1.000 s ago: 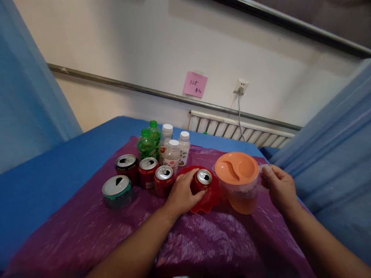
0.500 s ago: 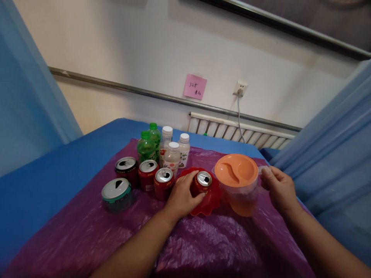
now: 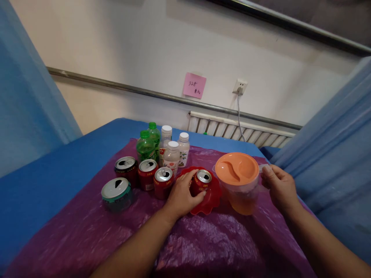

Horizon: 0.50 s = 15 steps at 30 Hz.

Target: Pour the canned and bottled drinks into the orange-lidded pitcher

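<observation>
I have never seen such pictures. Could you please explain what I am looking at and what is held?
There is no machine here: the arms belong to a person working bare-handed. The camera is worn on that person's head and looks forward and down. A purple plastic sheet lies over a blue surface. On it stand two green bottles, three white-capped bottles, three red cans and a teal container with a silver top. The left hand grips another red can over a red dish; whether the can rests on the dish is hard to tell. The right hand holds the handle of a clear pitcher, which has an orange lid and amber liquid inside.
</observation>
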Each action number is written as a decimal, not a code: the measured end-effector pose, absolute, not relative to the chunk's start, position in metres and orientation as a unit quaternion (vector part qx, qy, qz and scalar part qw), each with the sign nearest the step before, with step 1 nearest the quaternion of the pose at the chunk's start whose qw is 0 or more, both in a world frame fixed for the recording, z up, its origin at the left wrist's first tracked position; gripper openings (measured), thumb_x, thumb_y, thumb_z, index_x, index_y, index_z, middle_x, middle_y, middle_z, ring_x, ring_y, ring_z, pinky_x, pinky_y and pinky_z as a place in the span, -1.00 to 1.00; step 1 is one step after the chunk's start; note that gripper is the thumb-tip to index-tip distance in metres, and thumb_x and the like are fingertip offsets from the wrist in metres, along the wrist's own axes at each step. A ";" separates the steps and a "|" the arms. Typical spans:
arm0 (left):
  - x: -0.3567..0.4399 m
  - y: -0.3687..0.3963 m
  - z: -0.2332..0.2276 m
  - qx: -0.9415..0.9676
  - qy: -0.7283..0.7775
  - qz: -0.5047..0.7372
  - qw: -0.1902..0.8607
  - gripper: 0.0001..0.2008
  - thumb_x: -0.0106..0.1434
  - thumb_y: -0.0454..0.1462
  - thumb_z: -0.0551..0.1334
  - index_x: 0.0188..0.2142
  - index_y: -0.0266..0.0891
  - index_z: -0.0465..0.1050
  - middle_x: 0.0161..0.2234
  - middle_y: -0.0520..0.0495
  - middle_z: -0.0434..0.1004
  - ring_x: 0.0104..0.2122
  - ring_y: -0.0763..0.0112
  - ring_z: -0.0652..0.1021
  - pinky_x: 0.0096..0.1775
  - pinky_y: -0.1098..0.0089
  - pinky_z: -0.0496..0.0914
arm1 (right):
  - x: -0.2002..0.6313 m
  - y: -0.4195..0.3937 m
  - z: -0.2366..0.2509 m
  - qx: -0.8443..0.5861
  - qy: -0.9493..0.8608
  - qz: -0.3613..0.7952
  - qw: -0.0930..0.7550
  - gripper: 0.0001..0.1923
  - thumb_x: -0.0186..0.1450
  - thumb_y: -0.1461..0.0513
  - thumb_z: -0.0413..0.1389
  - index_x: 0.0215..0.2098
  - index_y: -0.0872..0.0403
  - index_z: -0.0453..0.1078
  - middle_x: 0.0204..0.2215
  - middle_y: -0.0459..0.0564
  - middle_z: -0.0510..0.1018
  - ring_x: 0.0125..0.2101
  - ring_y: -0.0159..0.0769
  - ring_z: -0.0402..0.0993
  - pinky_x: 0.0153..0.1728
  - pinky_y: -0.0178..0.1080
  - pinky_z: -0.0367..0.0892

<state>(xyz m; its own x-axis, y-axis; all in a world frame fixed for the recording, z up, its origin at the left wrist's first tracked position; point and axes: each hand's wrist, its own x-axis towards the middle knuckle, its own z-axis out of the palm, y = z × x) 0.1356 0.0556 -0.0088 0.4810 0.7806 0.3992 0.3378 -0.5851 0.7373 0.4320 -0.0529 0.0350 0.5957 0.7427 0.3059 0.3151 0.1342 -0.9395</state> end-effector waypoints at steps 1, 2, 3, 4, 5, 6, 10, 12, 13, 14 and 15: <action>0.135 0.056 -0.009 0.807 0.345 0.376 0.297 -0.36 0.09 -0.30 0.41 0.18 -0.16 0.37 0.15 -0.19 0.54 0.14 0.02 0.53 0.21 0.01 0.39 | 0.432 -0.053 0.035 -0.635 -0.417 0.170 0.628 -0.52 0.21 -0.15 0.31 -0.50 0.05 0.38 -0.62 -0.20 0.28 -0.60 -0.43 0.11 -0.59 -0.34 0.08; 0.135 0.056 -0.009 0.806 0.344 0.379 0.297 -0.36 0.09 -0.30 0.41 0.18 -0.15 0.37 0.15 -0.19 0.54 0.15 0.02 0.53 0.22 0.01 0.39 | 0.431 -0.053 0.036 -0.635 -0.419 0.168 0.627 -0.52 0.21 -0.15 0.31 -0.50 0.05 0.38 -0.62 -0.20 0.27 -0.60 -0.43 0.11 -0.59 -0.34 0.07; 0.135 0.056 -0.009 0.805 0.343 0.382 0.297 -0.35 0.08 -0.31 0.41 0.18 -0.15 0.38 0.15 -0.19 0.54 0.15 0.02 0.53 0.22 0.01 0.39 | 0.431 -0.053 0.036 -0.635 -0.425 0.163 0.625 -0.51 0.22 -0.15 0.30 -0.51 0.05 0.37 -0.63 -0.20 0.27 -0.61 -0.43 0.11 -0.60 -0.34 0.07; 0.135 0.056 -0.010 0.805 0.342 0.383 0.297 -0.35 0.08 -0.31 0.41 0.18 -0.15 0.38 0.15 -0.19 0.54 0.15 0.02 0.53 0.22 0.01 0.38 | 0.431 -0.053 0.037 -0.635 -0.431 0.156 0.622 -0.51 0.22 -0.16 0.30 -0.52 0.04 0.36 -0.64 -0.20 0.26 -0.61 -0.43 0.10 -0.60 -0.34 0.07; 0.135 0.057 -0.010 0.805 0.342 0.384 0.297 -0.35 0.08 -0.31 0.41 0.18 -0.15 0.38 0.15 -0.19 0.54 0.15 0.02 0.53 0.22 0.01 0.38 | 0.430 -0.053 0.037 -0.635 -0.437 0.150 0.619 -0.51 0.23 -0.16 0.29 -0.52 0.04 0.36 -0.64 -0.20 0.25 -0.62 -0.42 0.10 -0.60 -0.33 0.07; 0.136 0.057 -0.011 0.805 0.341 0.385 0.296 -0.35 0.08 -0.31 0.41 0.18 -0.15 0.38 0.15 -0.20 0.54 0.15 0.02 0.53 0.22 0.00 0.38 | 0.430 -0.053 0.037 -0.635 -0.442 0.145 0.616 -0.50 0.23 -0.16 0.28 -0.53 0.04 0.35 -0.65 -0.20 0.25 -0.62 -0.42 0.10 -0.60 -0.33 0.07; 0.136 0.057 -0.012 0.807 0.343 0.384 0.290 -0.34 0.08 -0.31 0.41 0.19 -0.14 0.38 0.16 -0.18 0.54 0.15 0.02 0.53 0.23 -0.01 0.37 | 0.431 -0.053 0.037 -0.633 -0.444 0.143 0.618 -0.50 0.25 -0.16 0.27 -0.52 0.04 0.36 -0.64 -0.19 0.25 -0.61 -0.41 0.11 -0.60 -0.33 0.08; 0.136 0.057 -0.012 0.806 0.346 0.384 0.288 -0.34 0.07 -0.32 0.42 0.19 -0.14 0.39 0.16 -0.18 0.54 0.15 0.02 0.53 0.23 0.00 0.37 | 0.431 -0.054 0.036 -0.630 -0.439 0.148 0.623 -0.52 0.24 -0.15 0.28 -0.51 0.04 0.37 -0.64 -0.19 0.25 -0.61 -0.41 0.11 -0.60 -0.33 0.08; 0.136 0.057 -0.012 0.806 0.346 0.385 0.287 -0.34 0.07 -0.32 0.42 0.19 -0.14 0.39 0.16 -0.17 0.54 0.15 0.02 0.53 0.23 0.00 0.37 | 0.432 -0.054 0.035 -0.629 -0.438 0.151 0.625 -0.52 0.24 -0.14 0.29 -0.51 0.05 0.38 -0.63 -0.19 0.25 -0.60 -0.41 0.11 -0.60 -0.34 0.08; 0.136 0.057 -0.012 0.806 0.346 0.385 0.288 -0.34 0.07 -0.32 0.42 0.19 -0.15 0.39 0.15 -0.17 0.54 0.15 0.02 0.53 0.23 0.00 0.38 | 0.432 -0.054 0.035 -0.628 -0.437 0.153 0.626 -0.53 0.24 -0.14 0.29 -0.50 0.05 0.39 -0.63 -0.19 0.25 -0.60 -0.42 0.10 -0.60 -0.34 0.07; 0.137 0.057 -0.012 0.805 0.346 0.386 0.288 -0.35 0.07 -0.31 0.42 0.19 -0.16 0.39 0.16 -0.18 0.54 0.15 0.02 0.53 0.22 0.00 0.38 | 0.433 -0.054 0.034 -0.628 -0.436 0.155 0.626 -0.54 0.25 -0.13 0.29 -0.49 0.05 0.39 -0.63 -0.19 0.25 -0.60 -0.42 0.10 -0.60 -0.34 0.07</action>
<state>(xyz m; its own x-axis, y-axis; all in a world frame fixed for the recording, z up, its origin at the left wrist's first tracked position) 0.1365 0.0573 -0.0122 0.4635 0.7794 0.4216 0.3348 -0.5946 0.7311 0.4329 -0.0538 0.0342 0.5727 0.7408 0.3512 0.3529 0.1639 -0.9212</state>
